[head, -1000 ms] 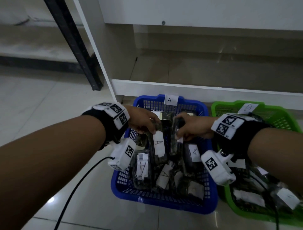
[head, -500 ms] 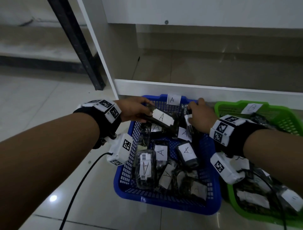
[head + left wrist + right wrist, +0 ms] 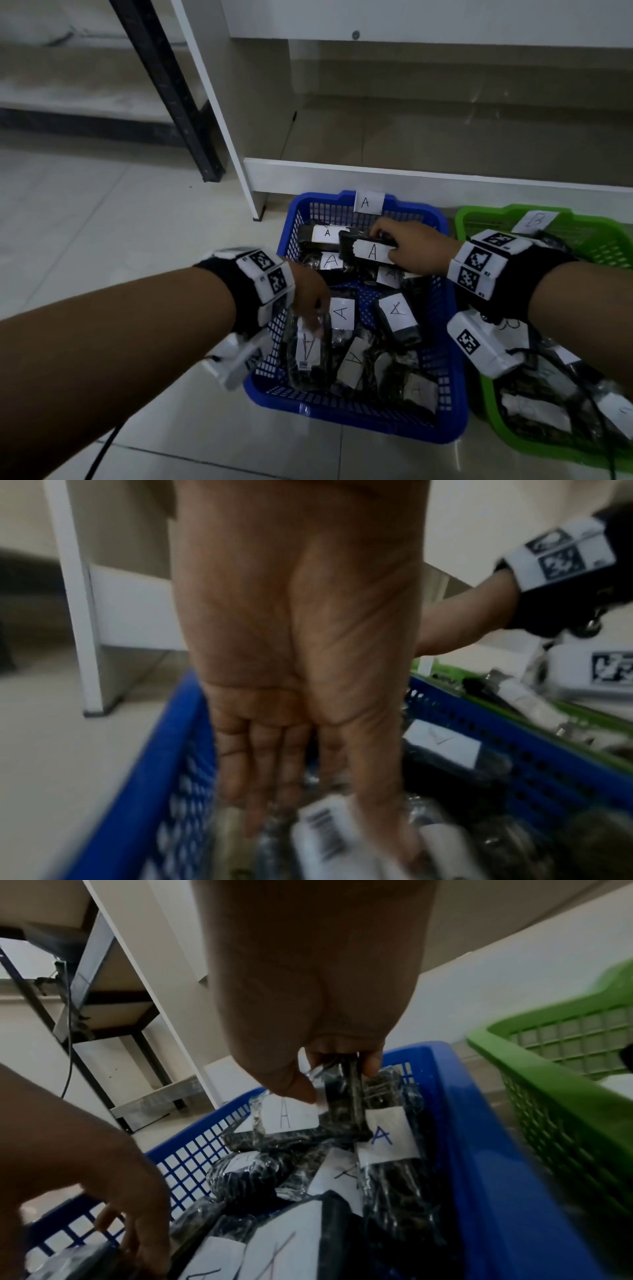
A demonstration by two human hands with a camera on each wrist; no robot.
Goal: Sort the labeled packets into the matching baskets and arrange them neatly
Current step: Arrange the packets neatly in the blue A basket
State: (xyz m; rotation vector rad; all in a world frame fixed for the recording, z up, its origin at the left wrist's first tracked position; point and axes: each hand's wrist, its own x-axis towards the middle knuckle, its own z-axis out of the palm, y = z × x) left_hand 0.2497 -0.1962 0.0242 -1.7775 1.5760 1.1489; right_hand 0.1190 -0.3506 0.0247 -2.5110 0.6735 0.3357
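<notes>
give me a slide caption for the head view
Right hand grips an A-labelled packet at the back of the blue basket while the left hand touches another packet near the front.

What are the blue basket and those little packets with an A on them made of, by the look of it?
Blue basket: apparently moulded plastic, slightly glossy, with grid-perforated walls. Packets, such as the one the right hand holds: dark contents in clear crinkly film, probably plastic, which glints. Their labels look like matte white paper with handwritten letters.
</notes>
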